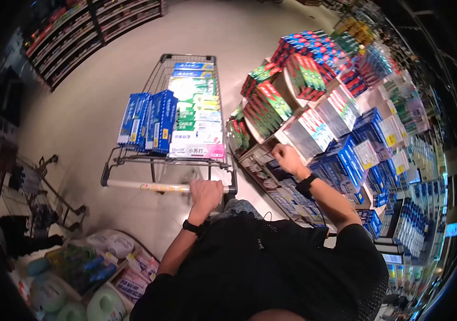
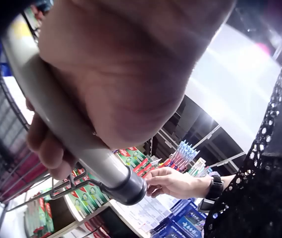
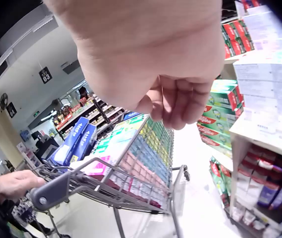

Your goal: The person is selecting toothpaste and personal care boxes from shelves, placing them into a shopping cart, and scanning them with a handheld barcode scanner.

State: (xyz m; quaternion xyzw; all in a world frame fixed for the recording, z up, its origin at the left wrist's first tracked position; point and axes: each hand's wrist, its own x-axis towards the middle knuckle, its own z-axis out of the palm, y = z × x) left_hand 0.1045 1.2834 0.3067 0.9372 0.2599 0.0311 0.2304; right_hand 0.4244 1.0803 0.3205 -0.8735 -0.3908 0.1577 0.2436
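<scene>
Bare-wire metal cart [image 1: 159, 80], thin chromed rods, slightly shiny. Cart handle [image 1: 153, 186] smooth pale plastic tube, matt sheen, capped by dark grey plastic end piece [image 2: 129, 187], gripped by left hand [image 1: 205, 193]. Glossy printed cardboard on boxes in cart [image 1: 188, 112]: blue, green, white, pink faces. Same glossy card on red-green boxes on shelf [image 1: 271, 101]. Clear plastic sheen on blue packs [image 1: 346, 160] near right hand [image 1: 288, 159]. Paper price tags [image 1: 391, 140], matt. Polished floor [image 1: 89, 107], smooth, reflective. Black openwork cloth on shirt sleeve [image 2: 259, 188], matt. Matt black wristbands [image 1: 305, 185].
</scene>
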